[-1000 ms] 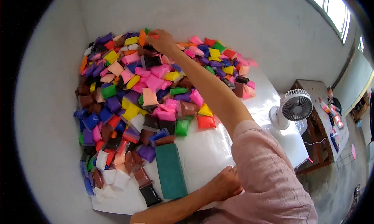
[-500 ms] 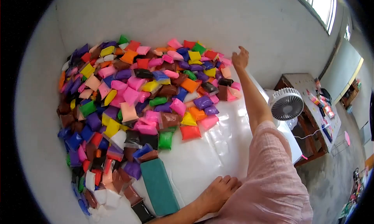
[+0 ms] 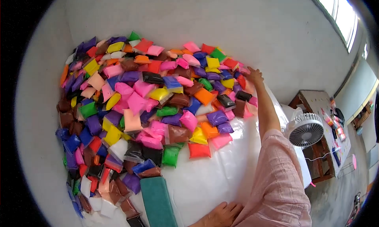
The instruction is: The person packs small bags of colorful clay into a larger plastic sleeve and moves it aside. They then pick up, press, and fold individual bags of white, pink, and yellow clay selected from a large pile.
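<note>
My right hand (image 3: 254, 75) is stretched out to the far right end of a pile of small, soft-looking coloured packets (image 3: 136, 102). Its fingers are apart and reach the packets at the pile's edge beside the wall; no packet shows in its grasp. Low in the view, my left hand (image 3: 222, 216) rests on the white plastic sheet (image 3: 209, 179), with its fingers bent and their tips hidden by my pink sleeve. Left of that hand lies a long teal block (image 3: 158, 203), close to a blue packet (image 3: 144, 166) and a brown packet (image 3: 150, 172).
The pile lies against the pale wall (image 3: 177, 17) at the back and left. On the right stand a white fan (image 3: 306, 130) with a cable and a wooden table (image 3: 316, 104) bearing small items. Beyond is the grey floor (image 3: 331, 199).
My right hand has come down from above the pile's right end onto the packets there. The camera view has shifted, and my left hand sits lower in it.
</note>
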Demonstrator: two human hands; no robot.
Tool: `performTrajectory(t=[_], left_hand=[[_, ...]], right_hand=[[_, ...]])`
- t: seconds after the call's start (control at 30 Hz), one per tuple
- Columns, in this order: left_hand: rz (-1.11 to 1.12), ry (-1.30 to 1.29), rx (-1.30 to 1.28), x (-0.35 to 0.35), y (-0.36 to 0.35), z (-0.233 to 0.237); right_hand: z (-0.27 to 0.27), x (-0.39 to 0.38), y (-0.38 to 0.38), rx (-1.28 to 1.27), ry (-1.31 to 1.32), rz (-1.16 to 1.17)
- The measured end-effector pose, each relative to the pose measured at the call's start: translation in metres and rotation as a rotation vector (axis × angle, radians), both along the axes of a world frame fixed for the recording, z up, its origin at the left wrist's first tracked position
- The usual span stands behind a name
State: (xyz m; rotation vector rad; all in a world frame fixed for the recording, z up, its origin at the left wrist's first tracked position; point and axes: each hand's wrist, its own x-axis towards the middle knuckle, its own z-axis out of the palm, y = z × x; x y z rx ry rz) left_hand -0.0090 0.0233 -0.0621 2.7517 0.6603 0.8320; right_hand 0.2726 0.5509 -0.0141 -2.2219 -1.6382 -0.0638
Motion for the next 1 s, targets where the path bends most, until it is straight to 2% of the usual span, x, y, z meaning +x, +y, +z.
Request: performTrajectory(t=[0.13, 0.27, 0.37, 0.63, 0.73, 0.83, 0.93, 1.0], left_hand=[[0.017, -0.007, -0.016, 0.002, -0.001, -0.005], [0.017, 0.009, -0.08, -0.001, -0.003, 0.007], [-0.084, -0.025, -0.25, -0.008, 0.001, 0.009], [-0.067, 0.046, -0.126, -0.011, 0.003, 0.025], [-0.061, 0.023, -0.079, -0.011, 0.003, 0.026], [-0.051, 0.055, -0.025, -0.008, 0.005, 0.021], [-0.039, 0.071, -0.033, -0.006, 0.002, 0.023], [-0.032, 0.047, -0.034, -0.006, 0.001, 0.028]], right_hand=[[-0.009, -0.003, -0.006, 0.148, -0.044, -0.004], [0.001, -0.001, -0.013, 0.118, -0.104, -0.051], [0.0, -0.002, -0.027, 0.117, -0.138, -0.095], [0.001, 0.016, -0.037, -0.009, -0.256, -0.014], [0.001, 0.019, -0.044, 0.037, -0.148, -0.087], [0.019, 0.017, -0.063, 0.275, 0.271, -0.188], [0.034, 0.002, -0.076, 0.465, 0.474, -0.218], [0.048, -0.016, -0.083, 0.603, 0.611, -0.072]])
